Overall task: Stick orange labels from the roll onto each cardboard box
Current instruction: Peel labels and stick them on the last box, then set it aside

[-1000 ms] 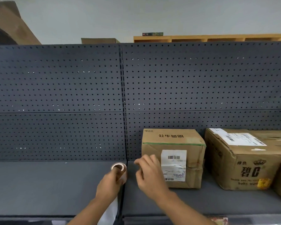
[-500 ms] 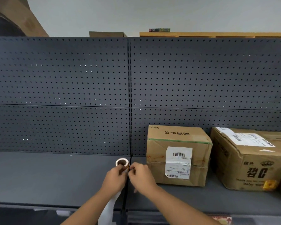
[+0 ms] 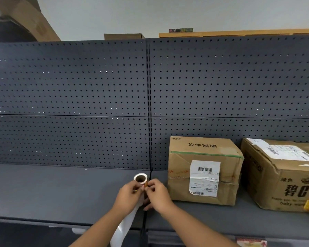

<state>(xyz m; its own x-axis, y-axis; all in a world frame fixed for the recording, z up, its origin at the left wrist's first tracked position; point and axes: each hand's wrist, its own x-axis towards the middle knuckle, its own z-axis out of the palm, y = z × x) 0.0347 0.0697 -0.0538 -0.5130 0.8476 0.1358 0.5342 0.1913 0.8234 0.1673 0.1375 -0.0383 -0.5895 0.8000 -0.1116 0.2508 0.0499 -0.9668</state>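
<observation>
Our right hand [image 3: 158,194] has come back to the roll [image 3: 141,178]. It pinches an orange label [image 3: 146,184]; our left hand [image 3: 128,195] grips the roll by the shelf's [image 3: 61,189] front edge.

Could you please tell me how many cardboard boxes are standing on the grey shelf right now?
2. One box stands just right of the hands; a second box sits at the right edge, cut off by the frame, so more may be hidden beyond.

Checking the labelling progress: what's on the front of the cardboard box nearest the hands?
The nearest box shows a white barcode shipping label on its front and a green tape line along the top edge. No orange label shows there. Its back and underside are hidden.
</observation>
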